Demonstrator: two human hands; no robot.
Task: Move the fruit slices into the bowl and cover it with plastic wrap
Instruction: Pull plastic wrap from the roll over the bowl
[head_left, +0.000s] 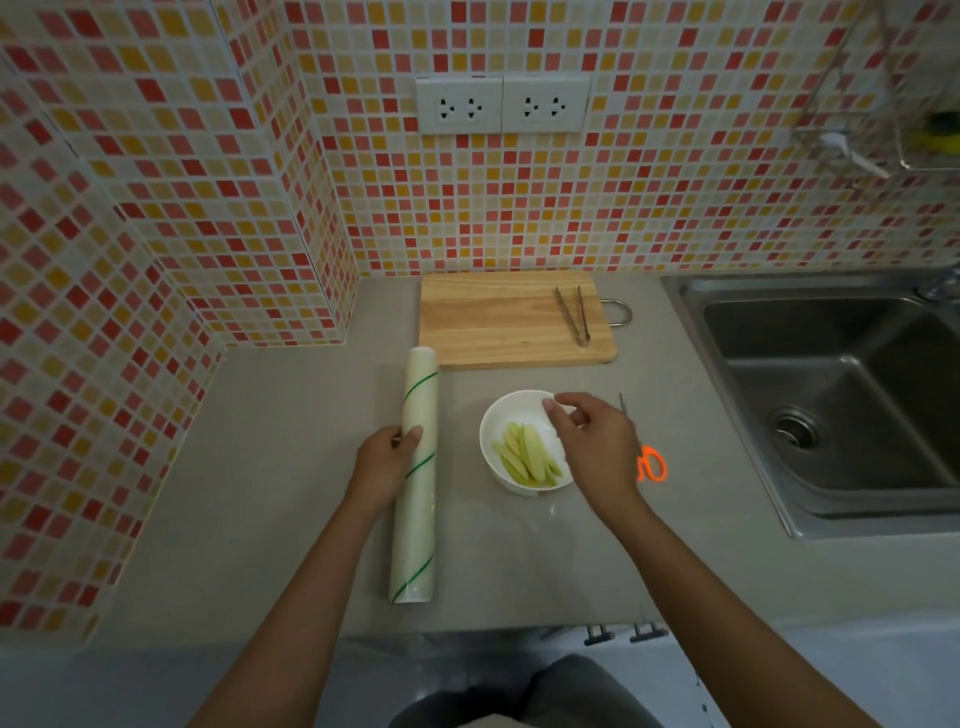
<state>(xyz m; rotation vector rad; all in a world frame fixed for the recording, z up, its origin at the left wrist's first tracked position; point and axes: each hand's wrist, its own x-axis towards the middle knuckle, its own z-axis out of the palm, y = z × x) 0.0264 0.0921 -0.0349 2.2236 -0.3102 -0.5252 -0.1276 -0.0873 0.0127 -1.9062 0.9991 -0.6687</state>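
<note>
A white bowl (496, 423) stands on the grey counter and holds several pale green fruit slices (527, 457). To its left lies a long roll of plastic wrap (418, 499) with green stripes. My left hand (387, 460) grips the roll at its middle. My right hand (592, 447) hovers over the bowl's right side, thumb and forefinger pinched together at the far rim. A faint clear film seems to stretch from the roll across the bowl to that pinch.
A wooden cutting board (498, 322) with metal tongs (574, 319) lies behind the bowl. Orange-handled scissors (649, 457) lie just right of my right hand. A steel sink (841, 395) fills the right side. Tiled walls close in the back and left.
</note>
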